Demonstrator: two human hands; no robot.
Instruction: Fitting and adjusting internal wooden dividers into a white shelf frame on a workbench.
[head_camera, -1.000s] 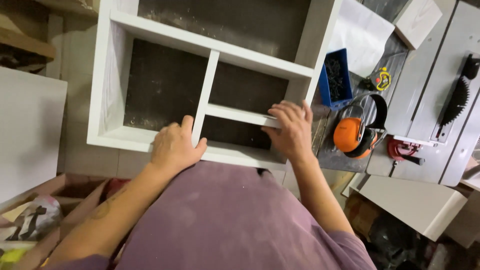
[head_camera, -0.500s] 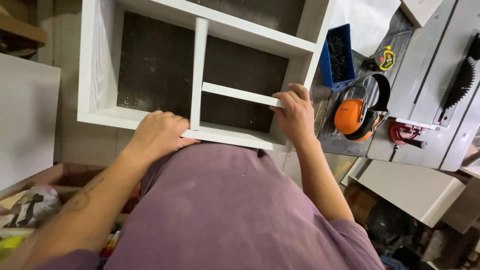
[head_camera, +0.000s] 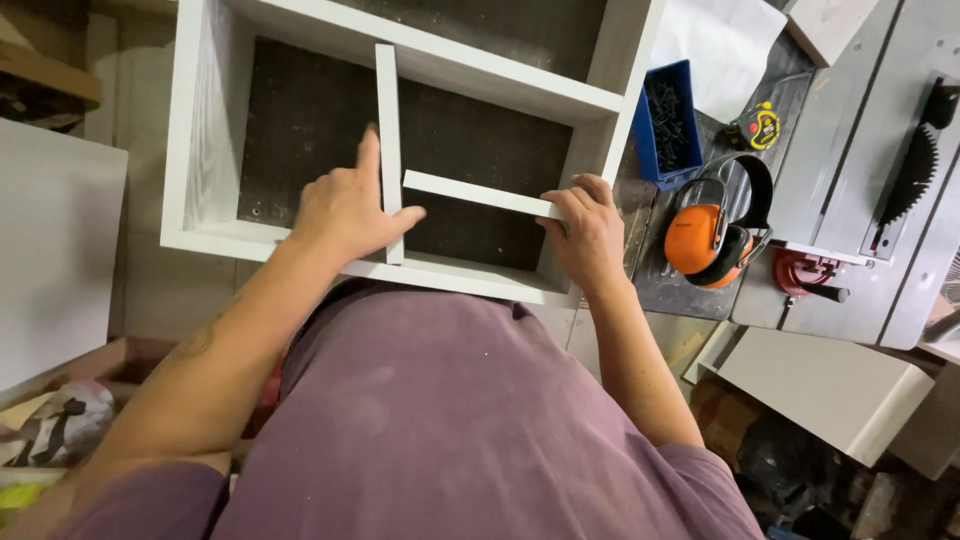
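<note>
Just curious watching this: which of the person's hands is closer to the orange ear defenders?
Right. The right hand grips the white wooden cabinet frame just beside the orange ear defenders; the left hand rests further away, on the upright divider.

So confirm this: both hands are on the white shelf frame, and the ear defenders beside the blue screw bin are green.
Wrong colour. In the head view the ear defenders are orange; both the left hand and right hand do rest on the white shelf frame, beside the blue screw bin.

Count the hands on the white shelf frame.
2: the left hand rests against the upright divider, the right hand grips the right end of the short shelf board.
</note>
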